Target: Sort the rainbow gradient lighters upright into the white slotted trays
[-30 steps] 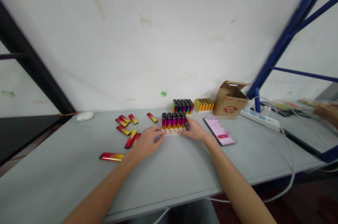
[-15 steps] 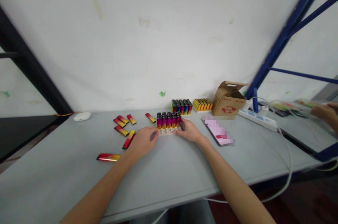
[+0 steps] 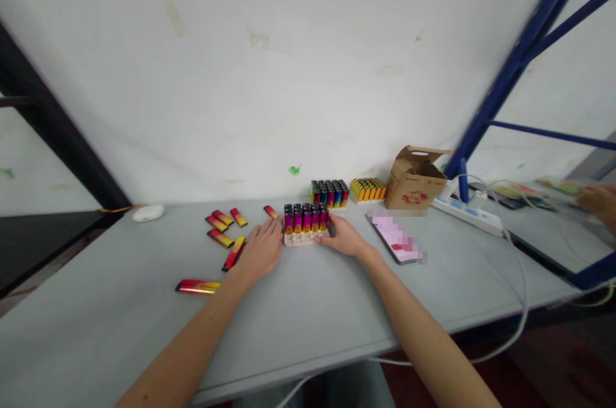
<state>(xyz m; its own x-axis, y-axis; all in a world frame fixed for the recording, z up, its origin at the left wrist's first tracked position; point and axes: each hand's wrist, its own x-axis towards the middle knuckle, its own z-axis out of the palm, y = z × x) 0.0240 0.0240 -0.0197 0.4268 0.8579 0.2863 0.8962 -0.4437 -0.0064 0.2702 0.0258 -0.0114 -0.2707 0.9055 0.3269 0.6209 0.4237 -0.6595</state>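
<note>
Loose red-yellow lighters (image 3: 222, 238) lie scattered at left on the desk (image 3: 308, 305); my left hand (image 3: 260, 251) rests flat and open against the left end of the lighter tray (image 3: 305, 223); my right hand (image 3: 342, 238) cups its right end, fingers curled; phone (image 3: 395, 238) just beside.

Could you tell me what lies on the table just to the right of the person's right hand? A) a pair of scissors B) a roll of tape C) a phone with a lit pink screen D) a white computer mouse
C: a phone with a lit pink screen lies flat on the table just right of the right hand, which rests against the tray of lighters.
</note>
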